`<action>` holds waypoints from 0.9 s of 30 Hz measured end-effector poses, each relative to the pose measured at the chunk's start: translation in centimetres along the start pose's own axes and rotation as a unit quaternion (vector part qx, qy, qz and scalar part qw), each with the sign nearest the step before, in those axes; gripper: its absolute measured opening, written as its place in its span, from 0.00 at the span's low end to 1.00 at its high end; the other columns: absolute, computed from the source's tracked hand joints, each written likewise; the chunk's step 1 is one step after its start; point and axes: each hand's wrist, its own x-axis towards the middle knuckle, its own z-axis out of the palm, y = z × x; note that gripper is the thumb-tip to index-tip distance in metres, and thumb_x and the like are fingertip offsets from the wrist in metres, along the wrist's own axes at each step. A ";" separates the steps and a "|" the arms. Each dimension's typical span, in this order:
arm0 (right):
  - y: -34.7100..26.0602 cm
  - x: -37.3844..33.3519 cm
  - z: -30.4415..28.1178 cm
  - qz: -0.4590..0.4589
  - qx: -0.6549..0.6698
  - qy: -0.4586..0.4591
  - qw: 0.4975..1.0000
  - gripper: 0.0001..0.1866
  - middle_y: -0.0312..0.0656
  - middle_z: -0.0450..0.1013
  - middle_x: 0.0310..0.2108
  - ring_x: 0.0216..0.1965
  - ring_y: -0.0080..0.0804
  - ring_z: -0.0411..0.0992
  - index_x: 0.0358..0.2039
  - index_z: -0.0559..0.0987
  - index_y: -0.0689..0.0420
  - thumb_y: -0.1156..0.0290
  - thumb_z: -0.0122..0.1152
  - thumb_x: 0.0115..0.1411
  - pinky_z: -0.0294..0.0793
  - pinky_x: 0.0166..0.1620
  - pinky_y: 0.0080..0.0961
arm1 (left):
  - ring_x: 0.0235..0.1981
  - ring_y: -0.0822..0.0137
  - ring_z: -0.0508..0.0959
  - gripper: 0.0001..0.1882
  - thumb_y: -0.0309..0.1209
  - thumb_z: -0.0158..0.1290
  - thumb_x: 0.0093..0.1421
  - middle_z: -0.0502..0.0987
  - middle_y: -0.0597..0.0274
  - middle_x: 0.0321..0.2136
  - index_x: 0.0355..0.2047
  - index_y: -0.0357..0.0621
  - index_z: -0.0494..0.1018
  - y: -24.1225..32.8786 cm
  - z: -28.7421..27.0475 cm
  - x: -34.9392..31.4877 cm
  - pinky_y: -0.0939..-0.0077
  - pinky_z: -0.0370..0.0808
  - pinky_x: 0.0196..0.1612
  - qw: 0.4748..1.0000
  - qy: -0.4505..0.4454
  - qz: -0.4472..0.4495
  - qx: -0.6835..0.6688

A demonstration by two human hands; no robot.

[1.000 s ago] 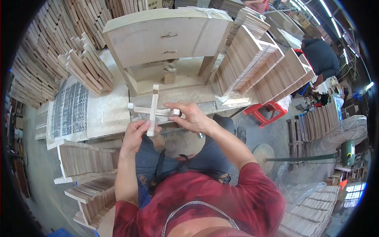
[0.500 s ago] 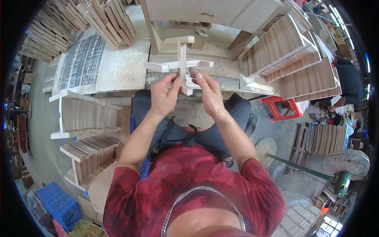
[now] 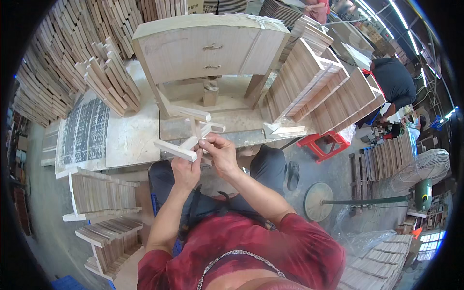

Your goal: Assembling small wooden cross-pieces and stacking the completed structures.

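A small pale wooden frame (image 3: 175, 150) of several short bars joined crosswise is held tilted above my lap, at the bench's front edge. My left hand (image 3: 185, 173) is closed around its lower part, with the thumb up along the wood. My right hand (image 3: 220, 153) pinches at the frame's right side near a joint, its fingertips pressed together against a bar. Whether anything small lies between those right fingertips is hidden. The frame's lower end is covered by my left hand.
The workbench (image 3: 130, 145) lies ahead, carrying a wooden cabinet-like stand (image 3: 193, 53). Stacked wooden sticks (image 3: 104, 79) rise at far left, slatted panels (image 3: 299, 77) at right. A red stool (image 3: 325, 145) and fan (image 3: 423, 169) stand right. Another person (image 3: 394, 82) bends over at far right.
The wooden frame has turned and tilted toward the left. My right hand has come in from beside it to pinch at its bars. The whole view has shifted, showing more beyond the bench.
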 end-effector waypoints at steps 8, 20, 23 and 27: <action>-1.9 -1.5 -0.4 -0.147 -0.153 -0.035 0.977 0.08 0.38 0.74 0.45 0.38 0.23 0.74 0.40 0.81 0.62 0.80 0.66 0.60 0.77 0.42 0.21 | 0.26 0.64 0.82 0.10 0.29 0.58 0.62 0.81 0.51 0.25 0.39 0.34 0.80 0.1 -0.8 -0.2 0.70 0.76 0.31 0.998 0.021 -0.064 0.015; -5.2 -1.2 0.2 -0.273 -0.566 -0.167 0.760 0.13 0.49 0.75 0.39 0.33 0.50 0.77 0.47 0.80 0.57 0.74 0.63 0.61 0.78 0.36 0.39 | 0.23 0.57 0.82 0.14 0.36 0.58 0.61 0.80 0.48 0.21 0.29 0.33 0.79 0.6 -2.9 -0.1 0.67 0.76 0.30 0.979 -0.066 -0.195 -0.011; -5.4 -0.9 0.0 -0.273 -0.587 -0.200 0.735 0.12 0.49 0.75 0.39 0.33 0.48 0.77 0.47 0.80 0.57 0.74 0.62 0.62 0.77 0.36 0.38 | 0.20 0.66 0.80 0.14 0.34 0.58 0.60 0.79 0.50 0.19 0.28 0.32 0.78 0.3 -3.3 -0.2 0.70 0.74 0.26 0.976 -0.082 -0.203 -0.011; -5.4 -0.5 -0.3 -0.275 -0.609 -0.229 0.708 0.12 0.47 0.75 0.39 0.33 0.45 0.78 0.46 0.80 0.57 0.75 0.62 0.61 0.77 0.35 0.35 | 0.20 0.62 0.80 0.15 0.35 0.59 0.59 0.79 0.48 0.19 0.27 0.31 0.79 -0.3 -3.7 -0.4 0.69 0.74 0.26 0.974 -0.119 -0.191 -0.020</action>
